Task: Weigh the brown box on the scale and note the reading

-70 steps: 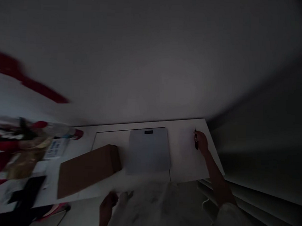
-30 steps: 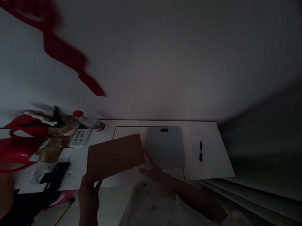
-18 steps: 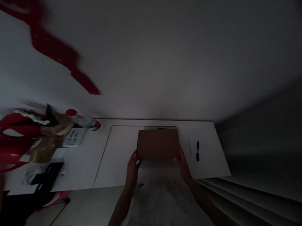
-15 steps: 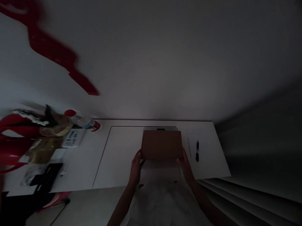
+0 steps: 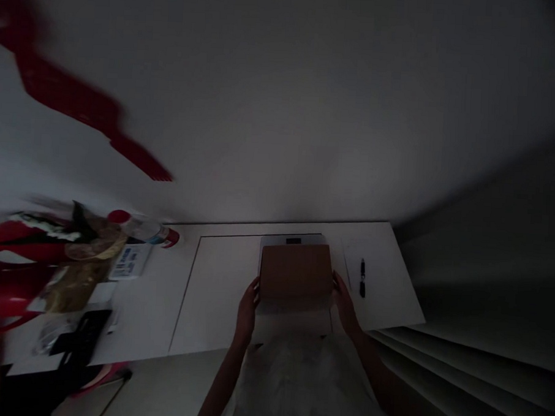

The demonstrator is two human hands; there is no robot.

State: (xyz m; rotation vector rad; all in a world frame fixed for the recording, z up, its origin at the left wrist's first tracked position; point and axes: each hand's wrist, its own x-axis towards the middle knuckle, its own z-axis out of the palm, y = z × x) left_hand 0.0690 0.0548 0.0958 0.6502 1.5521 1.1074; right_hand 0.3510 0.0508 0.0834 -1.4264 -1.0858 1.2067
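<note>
A brown cardboard box (image 5: 295, 271) lies over a pale flat device with a small dark display, which looks like a scale (image 5: 276, 240). The scale's far edge shows beyond the box, and a little of its near edge too; the box hides most of it. At the box's left side, my left hand (image 5: 247, 305) has its fingers closed against the edge. Opposite, my right hand (image 5: 344, 301) grips the right side near its front corner. Dim light leaves the fingertips hard to make out.
Right of the box, a black pen (image 5: 362, 278) lies on white paper (image 5: 380, 261). Leftward on the white table (image 5: 163, 301) are a red-capped bottle (image 5: 150, 232), a small printed box (image 5: 130, 261), a black object (image 5: 85, 334) and a red pitcher-like vessel (image 5: 11, 288). A wall rises behind.
The box has come slightly toward me, and more of the scale and its display shows beyond it. My right fingers have shifted along the box's side. The view has moved a little.
</note>
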